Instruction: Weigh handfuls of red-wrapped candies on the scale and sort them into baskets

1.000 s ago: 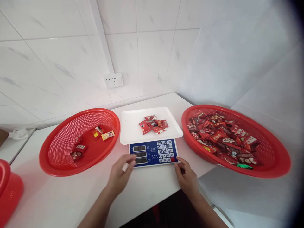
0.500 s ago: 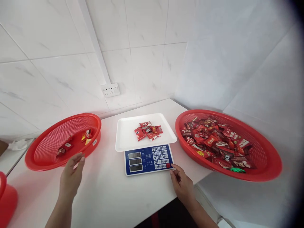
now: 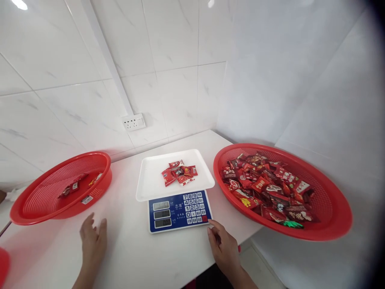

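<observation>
A white-topped electronic scale with a blue keypad panel (image 3: 180,212) stands mid-table. Several red wrapped candies (image 3: 179,172) lie in a small heap on its white tray (image 3: 150,176). My right hand (image 3: 224,247) is at the panel's lower right corner, index finger extended beside the red key; whether it touches cannot be made out. Nothing shows between its slightly parted thumb and finger. My left hand (image 3: 94,241) hovers over the table in front of the left red basket (image 3: 67,208), thumb and fingers apart and holding nothing. A few wrapped candies (image 3: 73,186) lie inside that basket.
On the right, a large red basket (image 3: 333,200) holds many wrapped candies (image 3: 267,184), overhanging the table edge. Another red container (image 3: 3,267) shows at the lower left. A tiled wall with a socket (image 3: 134,122) backs the white table (image 3: 126,257).
My left hand has drawn back from the left basket, its fingers spreading. That basket has shifted left and its label has turned. My right hand stays at the scale's corner. The view has shifted slightly.
</observation>
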The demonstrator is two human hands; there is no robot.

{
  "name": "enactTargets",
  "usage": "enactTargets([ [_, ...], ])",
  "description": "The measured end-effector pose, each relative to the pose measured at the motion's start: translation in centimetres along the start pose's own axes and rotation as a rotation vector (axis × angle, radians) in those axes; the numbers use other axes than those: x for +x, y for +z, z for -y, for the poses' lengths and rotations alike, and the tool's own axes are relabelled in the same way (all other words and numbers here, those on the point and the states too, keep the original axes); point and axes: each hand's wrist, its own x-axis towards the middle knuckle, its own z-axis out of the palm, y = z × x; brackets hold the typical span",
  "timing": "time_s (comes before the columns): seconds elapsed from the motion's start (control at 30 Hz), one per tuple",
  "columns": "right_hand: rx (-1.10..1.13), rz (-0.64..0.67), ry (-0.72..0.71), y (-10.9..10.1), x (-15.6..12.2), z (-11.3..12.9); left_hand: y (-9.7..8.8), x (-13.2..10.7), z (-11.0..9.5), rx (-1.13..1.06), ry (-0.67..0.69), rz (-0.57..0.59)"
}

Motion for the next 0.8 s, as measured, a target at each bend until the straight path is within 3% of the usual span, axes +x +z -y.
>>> enactTargets([
  [0.1,0.038,-0.005,-0.073,-0.4,0.1,0.0,1.2,-0.7,-0.7,0.124,0.068,0.170],
  [0.17,0.075,0.006,-0.129,-0.7,0.2,0.0,1.7,-0.5,-0.8,0.225,0.109,0.218],
  [0.33,0.192,0.060,-0.258,-1.1,0.0,-0.6,1.9,-0.2,-1.0,0.383,0.143,0.205],
  [0.53,0.212,0.037,-0.413,-0.9,0.1,-1.1,1.8,-0.6,-2.9,0.467,0.092,0.175],
  [0.8,0.212,0.188,-0.480,-1.9,1.4,-1.0,1.7,-0.7,-4.6,0.496,0.021,0.167],
])
